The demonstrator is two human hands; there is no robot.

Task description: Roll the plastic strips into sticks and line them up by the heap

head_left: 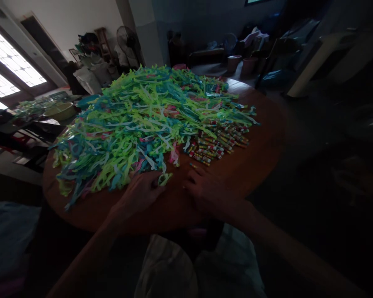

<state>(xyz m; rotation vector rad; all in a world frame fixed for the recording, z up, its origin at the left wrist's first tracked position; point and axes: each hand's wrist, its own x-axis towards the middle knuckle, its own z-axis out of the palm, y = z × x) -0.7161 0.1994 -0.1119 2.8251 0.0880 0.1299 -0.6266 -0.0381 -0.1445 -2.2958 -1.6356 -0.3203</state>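
Note:
A big heap of green, blue and pink plastic strips (143, 120) covers most of a round wooden table (255, 165). To its right lies a smaller pile of short, colourfully wrapped sticks (219, 142). My left hand (139, 192) rests palm down at the heap's near edge, fingers touching a green strip (165, 179). My right hand (205, 188) lies on the bare wood just below the sticks, its fingers curled near one loose stick (192, 166). The room is dim, so I cannot make out if anything is in the right hand.
A yellow-green bowl (60, 111) and more strips sit on a low table at the left. A fan (129, 41), buckets (234, 62) and clutter stand behind the table. Bright windows (9, 66) are at the far left.

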